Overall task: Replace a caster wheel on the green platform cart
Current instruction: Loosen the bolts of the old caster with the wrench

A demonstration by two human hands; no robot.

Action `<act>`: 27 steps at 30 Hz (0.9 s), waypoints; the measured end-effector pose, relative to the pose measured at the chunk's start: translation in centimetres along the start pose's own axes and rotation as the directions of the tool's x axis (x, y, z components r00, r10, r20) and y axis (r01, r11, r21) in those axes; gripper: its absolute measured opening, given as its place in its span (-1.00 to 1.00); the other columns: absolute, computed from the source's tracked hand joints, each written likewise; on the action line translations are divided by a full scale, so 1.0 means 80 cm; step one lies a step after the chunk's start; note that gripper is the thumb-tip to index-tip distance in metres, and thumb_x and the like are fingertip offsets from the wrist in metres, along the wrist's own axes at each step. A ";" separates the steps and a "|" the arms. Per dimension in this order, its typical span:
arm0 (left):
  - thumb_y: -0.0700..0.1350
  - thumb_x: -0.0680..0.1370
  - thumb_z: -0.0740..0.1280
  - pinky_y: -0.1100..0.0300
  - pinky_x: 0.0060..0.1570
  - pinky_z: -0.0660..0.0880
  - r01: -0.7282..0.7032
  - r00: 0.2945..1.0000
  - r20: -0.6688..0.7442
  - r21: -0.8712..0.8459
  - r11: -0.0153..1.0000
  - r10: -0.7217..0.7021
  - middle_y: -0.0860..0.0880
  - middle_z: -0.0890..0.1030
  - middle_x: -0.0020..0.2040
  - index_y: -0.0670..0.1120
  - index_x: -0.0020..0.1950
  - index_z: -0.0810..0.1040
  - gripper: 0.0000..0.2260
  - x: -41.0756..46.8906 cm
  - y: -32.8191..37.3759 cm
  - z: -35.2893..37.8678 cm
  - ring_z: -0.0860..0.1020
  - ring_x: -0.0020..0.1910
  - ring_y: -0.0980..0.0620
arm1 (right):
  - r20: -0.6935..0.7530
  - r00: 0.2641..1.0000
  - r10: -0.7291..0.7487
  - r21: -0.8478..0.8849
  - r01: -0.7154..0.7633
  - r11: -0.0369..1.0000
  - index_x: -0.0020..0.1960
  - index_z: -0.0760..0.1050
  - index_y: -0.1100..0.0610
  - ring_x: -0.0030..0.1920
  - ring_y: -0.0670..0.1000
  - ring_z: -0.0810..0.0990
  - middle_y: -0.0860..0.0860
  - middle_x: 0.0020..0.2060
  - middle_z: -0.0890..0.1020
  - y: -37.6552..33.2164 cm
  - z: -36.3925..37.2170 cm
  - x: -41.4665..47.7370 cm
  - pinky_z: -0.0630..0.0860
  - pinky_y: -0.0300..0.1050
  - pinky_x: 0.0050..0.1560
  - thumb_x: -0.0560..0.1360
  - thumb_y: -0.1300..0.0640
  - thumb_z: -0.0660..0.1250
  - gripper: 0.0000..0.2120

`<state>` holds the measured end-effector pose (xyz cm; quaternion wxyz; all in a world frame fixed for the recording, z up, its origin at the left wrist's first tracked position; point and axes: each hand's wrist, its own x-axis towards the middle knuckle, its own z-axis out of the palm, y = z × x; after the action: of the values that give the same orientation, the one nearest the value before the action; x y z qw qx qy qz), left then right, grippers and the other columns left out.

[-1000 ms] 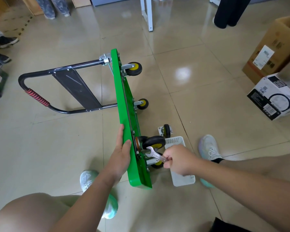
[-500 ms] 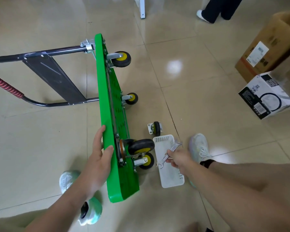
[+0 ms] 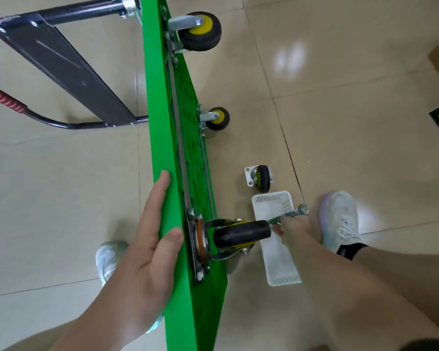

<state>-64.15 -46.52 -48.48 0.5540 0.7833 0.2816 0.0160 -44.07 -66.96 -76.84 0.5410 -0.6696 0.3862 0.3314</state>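
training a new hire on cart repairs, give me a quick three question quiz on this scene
1. True or false: the loose caster lies inside the white basket.
2. What does the right hand grip? A wrench, B screwdriver, C hammer.
3. Fill in: the left hand rests on the green cart, which is tipped on its ___.
Key: 1 false, it lies on the floor beside the basket; 2 A; 3 side.

Green cart [image 3: 167,138] stands on edge. Left grip [image 3: 150,244] flat against its top face, thumb over rim. Right grip [image 3: 293,225] holds wrench [image 3: 289,214] beside cart's near caster [image 3: 238,234] — loose caster [image 3: 261,178], white tray [image 3: 276,254] lie off its underside.
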 end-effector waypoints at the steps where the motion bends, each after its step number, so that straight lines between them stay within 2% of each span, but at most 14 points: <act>1: 0.13 0.56 0.16 0.19 0.52 0.12 -0.008 1.000 0.003 -0.002 1.000 0.008 0.59 0.18 0.49 0.63 0.47 0.06 -0.42 0.000 -0.001 -0.001 0.16 0.53 0.46 | 0.008 1.000 -0.016 0.000 0.016 1.000 -0.13 0.38 0.12 -0.12 0.13 0.64 0.11 -0.15 0.56 0.001 -0.001 -0.001 0.65 0.11 0.06 0.56 0.31 0.31 -0.83; 3: 0.09 0.57 0.16 0.27 0.48 0.15 -0.025 1.000 0.009 -0.002 1.000 0.025 0.62 0.19 0.46 0.64 0.46 0.06 -0.41 -0.001 -0.003 -0.001 0.17 0.51 0.48 | -0.007 0.999 -0.032 -0.048 0.031 0.998 -0.18 0.39 0.09 -0.11 0.14 0.63 0.10 -0.18 0.57 0.007 0.001 0.008 0.63 0.15 0.11 0.56 0.29 0.31 -0.80; 5: 0.09 0.57 0.17 0.42 0.44 0.18 -0.036 0.999 0.018 0.003 0.999 0.036 0.64 0.20 0.44 0.64 0.46 0.06 -0.40 -0.001 -0.004 -0.001 0.17 0.50 0.50 | -0.029 1.000 0.000 -0.046 -0.001 0.999 -0.13 0.46 0.13 -0.07 0.15 0.62 0.12 -0.12 0.62 0.009 0.007 0.013 0.62 0.10 0.10 0.58 0.25 0.30 -0.88; 6: 0.08 0.58 0.16 0.50 0.41 0.18 -0.044 0.999 0.020 0.004 0.999 0.043 0.63 0.20 0.45 0.63 0.47 0.06 -0.41 -0.001 -0.005 -0.001 0.17 0.50 0.50 | -0.042 0.998 0.041 -0.062 -0.044 0.997 -0.05 0.51 0.17 -0.05 0.13 0.62 0.13 -0.06 0.64 0.013 0.010 0.017 0.62 0.03 0.04 0.59 0.21 0.30 -0.94; 8: 0.12 0.58 0.17 0.59 0.35 0.14 -0.063 0.998 0.022 0.010 0.998 0.063 0.61 0.20 0.46 0.60 0.49 0.06 -0.42 -0.001 -0.006 -0.001 0.16 0.51 0.50 | -0.018 0.997 0.077 -0.108 -0.079 0.991 0.07 0.54 0.24 -0.07 0.08 0.61 0.11 0.01 0.65 0.019 0.014 0.019 0.54 -0.12 -0.18 0.61 0.17 0.30 -0.86; 11: 0.03 0.59 0.15 0.62 0.34 0.12 -0.069 0.997 0.022 0.021 0.997 0.068 0.62 0.19 0.46 0.59 0.49 0.05 -0.40 -0.001 -0.007 -0.001 0.15 0.51 0.50 | 0.023 1.000 0.017 -0.123 -0.014 0.992 0.14 0.53 0.21 -0.18 -0.02 0.57 0.07 -0.09 0.57 0.020 0.012 0.009 0.50 -0.19 -0.28 0.62 0.24 0.28 -0.87; 13: 0.00 0.59 0.13 0.62 0.35 0.11 -0.073 0.997 0.024 0.022 0.997 0.073 0.63 0.19 0.45 0.60 0.48 0.05 -0.39 -0.002 -0.008 -0.001 0.14 0.51 0.51 | 0.078 0.996 0.039 -0.240 -0.019 0.971 0.19 0.51 0.24 -0.20 -0.01 0.58 0.07 -0.10 0.56 0.021 0.005 0.001 0.57 -0.16 -0.26 0.61 0.25 0.28 -0.82; 15: 0.03 0.59 0.13 0.62 0.34 0.11 -0.071 0.997 0.032 0.014 0.997 0.071 0.64 0.18 0.44 0.61 0.47 0.03 -0.39 0.000 -0.008 -0.002 0.14 0.50 0.52 | 0.081 0.993 0.083 -0.400 -0.044 0.915 0.29 0.48 0.30 -0.16 0.07 0.64 0.13 -0.02 0.59 0.018 0.005 -0.008 0.65 -0.07 -0.22 0.58 0.22 0.30 -0.70; 17: 0.11 0.59 0.14 0.63 0.34 0.09 -0.071 0.996 0.050 0.020 0.997 0.070 0.63 0.15 0.47 0.60 0.49 0.00 -0.41 0.000 -0.008 -0.003 0.12 0.51 0.52 | 0.028 0.996 0.088 -0.563 -0.058 0.824 0.20 0.51 0.28 -0.20 0.12 0.69 0.16 -0.03 0.64 0.004 0.003 -0.036 0.70 0.00 -0.17 0.56 0.20 0.33 -0.75; 19: 0.17 0.59 0.13 0.64 0.34 0.07 -0.089 0.994 0.063 0.043 0.995 0.086 0.61 0.11 0.49 0.55 0.55 -0.04 -0.40 0.000 -0.008 -0.006 0.10 0.51 0.52 | 0.059 0.998 -0.005 -0.673 0.044 0.738 0.08 0.54 0.25 -0.32 0.07 0.67 0.16 -0.14 0.69 -0.027 0.001 -0.084 0.67 -0.10 -0.25 0.55 0.19 0.35 -0.85; 21: 0.11 0.60 0.12 0.65 0.32 0.07 -0.082 0.994 0.071 0.042 0.996 0.079 0.62 0.10 0.49 0.48 0.57 -0.05 -0.39 0.000 -0.010 -0.007 0.11 0.51 0.52 | 0.252 0.960 -0.122 -0.678 0.264 0.686 0.01 0.59 0.20 -0.41 -0.02 0.60 0.08 -0.25 0.69 -0.066 -0.005 -0.138 0.51 -0.21 -0.43 0.57 0.18 0.33 -0.89; 22: 0.09 0.60 0.12 0.65 0.32 0.07 -0.079 0.994 0.079 0.037 0.996 0.075 0.62 0.10 0.48 0.47 0.57 -0.06 -0.39 0.001 -0.011 -0.008 0.11 0.51 0.52 | 0.344 0.924 -0.169 -0.651 0.364 0.666 -0.01 0.60 0.17 -0.43 -0.04 0.58 0.04 -0.28 0.68 -0.085 -0.010 -0.170 0.45 -0.21 -0.45 0.58 0.16 0.33 -0.89; 25: 0.11 0.60 0.10 0.59 0.37 0.10 -0.069 0.991 0.114 0.026 0.997 0.065 0.59 0.08 0.48 0.45 0.57 -0.09 -0.39 0.003 -0.013 -0.010 0.12 0.51 0.50 | 0.510 0.819 -0.263 -0.574 0.552 0.605 -0.10 0.63 0.10 -0.43 -0.06 0.56 0.00 -0.26 0.70 -0.124 -0.018 -0.261 0.42 -0.18 -0.41 0.59 0.08 0.36 -0.85; 27: 0.12 0.60 0.10 0.45 0.46 0.13 -0.064 0.990 0.129 0.014 0.998 0.061 0.52 0.09 0.51 0.46 0.57 -0.11 -0.38 0.004 -0.012 -0.010 0.14 0.52 0.47 | 0.572 0.744 -0.345 -0.531 0.657 0.535 -0.13 0.65 0.06 -0.41 -0.06 0.58 0.01 -0.24 0.71 -0.136 -0.018 -0.306 0.48 -0.14 -0.31 0.57 0.03 0.37 -0.83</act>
<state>-64.58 -45.47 -49.14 0.5630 0.7962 0.2208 -0.0196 -46.33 -63.22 -50.35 0.3814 -0.8232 -0.1048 0.4073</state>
